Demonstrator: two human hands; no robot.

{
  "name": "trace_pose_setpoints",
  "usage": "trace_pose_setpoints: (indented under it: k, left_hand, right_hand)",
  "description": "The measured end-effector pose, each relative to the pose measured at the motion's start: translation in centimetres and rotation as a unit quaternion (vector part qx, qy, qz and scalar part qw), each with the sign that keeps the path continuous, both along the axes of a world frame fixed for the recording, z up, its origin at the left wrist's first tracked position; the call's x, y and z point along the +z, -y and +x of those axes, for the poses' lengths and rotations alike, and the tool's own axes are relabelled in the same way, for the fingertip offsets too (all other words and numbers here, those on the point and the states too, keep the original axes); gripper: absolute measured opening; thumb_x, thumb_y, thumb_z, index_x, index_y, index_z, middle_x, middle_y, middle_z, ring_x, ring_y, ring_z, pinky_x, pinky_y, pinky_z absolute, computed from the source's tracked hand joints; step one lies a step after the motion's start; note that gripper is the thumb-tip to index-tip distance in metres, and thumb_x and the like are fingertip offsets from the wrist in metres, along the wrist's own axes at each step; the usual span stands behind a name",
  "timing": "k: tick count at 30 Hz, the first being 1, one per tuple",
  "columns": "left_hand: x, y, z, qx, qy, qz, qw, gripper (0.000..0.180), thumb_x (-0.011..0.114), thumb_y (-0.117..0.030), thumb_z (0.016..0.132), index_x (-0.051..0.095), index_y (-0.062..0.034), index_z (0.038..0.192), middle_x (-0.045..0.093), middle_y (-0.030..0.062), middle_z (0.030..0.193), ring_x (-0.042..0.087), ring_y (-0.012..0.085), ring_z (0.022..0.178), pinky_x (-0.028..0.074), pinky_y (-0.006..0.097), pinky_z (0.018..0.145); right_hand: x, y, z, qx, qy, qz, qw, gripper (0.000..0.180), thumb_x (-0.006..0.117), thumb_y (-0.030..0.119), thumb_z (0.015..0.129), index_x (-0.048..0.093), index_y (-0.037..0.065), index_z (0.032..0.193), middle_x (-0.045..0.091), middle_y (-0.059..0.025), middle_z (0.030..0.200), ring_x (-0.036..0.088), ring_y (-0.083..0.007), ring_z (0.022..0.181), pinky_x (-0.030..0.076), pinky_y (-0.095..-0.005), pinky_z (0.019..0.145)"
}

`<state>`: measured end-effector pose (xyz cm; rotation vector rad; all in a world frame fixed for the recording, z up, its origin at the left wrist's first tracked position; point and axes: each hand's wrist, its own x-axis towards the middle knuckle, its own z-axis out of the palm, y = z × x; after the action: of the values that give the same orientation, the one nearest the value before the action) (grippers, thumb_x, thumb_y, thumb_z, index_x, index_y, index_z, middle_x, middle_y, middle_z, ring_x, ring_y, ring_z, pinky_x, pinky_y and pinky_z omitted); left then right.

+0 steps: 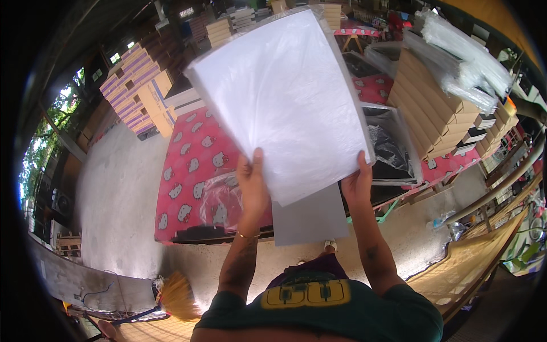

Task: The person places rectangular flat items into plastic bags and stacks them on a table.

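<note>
Both my hands hold up a large white sheet in a clear plastic sleeve [285, 97], tilted over the table. My left hand [252, 185] is closed on its lower left edge, thumb on top. At the lower right corner, my right hand [358, 181] pinches the sleeve with the thumb in front. Below the sheet a plain grey board [310, 219] sticks out past the table's near edge; its upper part is hidden. Beside my left wrist, crumpled clear plastic [222, 196] lies on the pink patterned tablecloth [185, 165].
Right of the sheet lies a plastic-wrapped black tray-like item [393, 148]. Brown cardboard boxes [430, 102] are stacked at the right, topped with clear plastic packs [467, 57]. More cartons [139, 94] stand at the far left. A broom [178, 296] is at the lower left.
</note>
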<state>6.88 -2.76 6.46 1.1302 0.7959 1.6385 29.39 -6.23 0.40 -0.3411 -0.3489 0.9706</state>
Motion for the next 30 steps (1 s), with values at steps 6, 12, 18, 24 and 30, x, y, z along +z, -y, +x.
trace_pose_setpoints:
  k: [6, 12, 18, 24, 30]
  left_hand:
    - [-6.0, 4.9, 3.3, -0.209, -0.077, -0.128, 0.966, 0.033, 0.046, -0.028, 0.1, 0.058, 0.0027, 0.095, 0.065, 0.0091, 0.078, 0.065, 0.0154, 0.069, 0.053, 0.026, 0.063]
    - [-10.4, 5.2, 1.8, -0.215, -0.263, -0.098, 0.936, 0.026, 0.054, -0.024, 0.094, 0.058, 0.0008, 0.102, 0.066, 0.017, 0.081, 0.068, 0.0255, 0.074, 0.055, 0.033, 0.065]
    - [-14.8, 1.7, -6.5, 0.121, -0.611, 0.103, 0.775, 0.042, 0.063, -0.015, 0.082, 0.052, -0.0074, 0.122, 0.06, 0.0217, 0.106, 0.057, 0.0396, 0.101, 0.045, 0.048, 0.088]
    - [-17.9, -0.2, -9.7, 0.119, -0.743, 0.007, 0.659, 0.04, 0.059, -0.02, 0.085, 0.052, -0.0065, 0.123, 0.061, 0.0182, 0.105, 0.057, 0.0382, 0.101, 0.041, 0.05, 0.092]
    - [-12.8, 0.4, -8.5, 0.094, -0.545, -0.029, 0.833, 0.02, 0.058, -0.017, 0.088, 0.062, -0.0006, 0.099, 0.062, 0.0112, 0.069, 0.062, 0.0238, 0.062, 0.05, 0.033, 0.06]
  right_hand:
    - [-0.2, -1.1, 4.3, -0.127, -0.055, -0.009, 0.99, 0.036, 0.049, 0.015, 0.097, 0.042, -0.006, 0.125, 0.055, -0.0163, 0.121, 0.056, -0.0236, 0.11, 0.047, -0.0373, 0.098]
    - [-2.0, -2.1, 8.6, -0.266, -0.071, -0.06, 0.959, 0.034, 0.041, 0.004, 0.097, 0.034, 0.0, 0.129, 0.05, -0.0159, 0.125, 0.054, -0.0266, 0.112, 0.045, -0.0433, 0.101]
    - [-3.6, -3.3, 14.8, -0.358, -0.058, -0.177, 0.915, 0.031, 0.035, 0.0, 0.095, 0.033, 0.0, 0.125, 0.046, -0.0184, 0.128, 0.05, -0.0326, 0.117, 0.043, -0.0497, 0.101]
    - [-8.2, -1.0, 22.2, -0.378, 0.062, -0.328, 0.864, 0.041, 0.049, 0.012, 0.092, 0.036, -0.002, 0.128, 0.042, -0.0218, 0.131, 0.05, -0.0333, 0.115, 0.045, -0.048, 0.096]
    - [-7.6, 1.5, 14.5, -0.395, 0.308, -0.303, 0.811, 0.049, 0.056, 0.027, 0.092, 0.043, 0.0, 0.131, 0.042, -0.0151, 0.131, 0.046, -0.0271, 0.118, 0.043, -0.0415, 0.094]
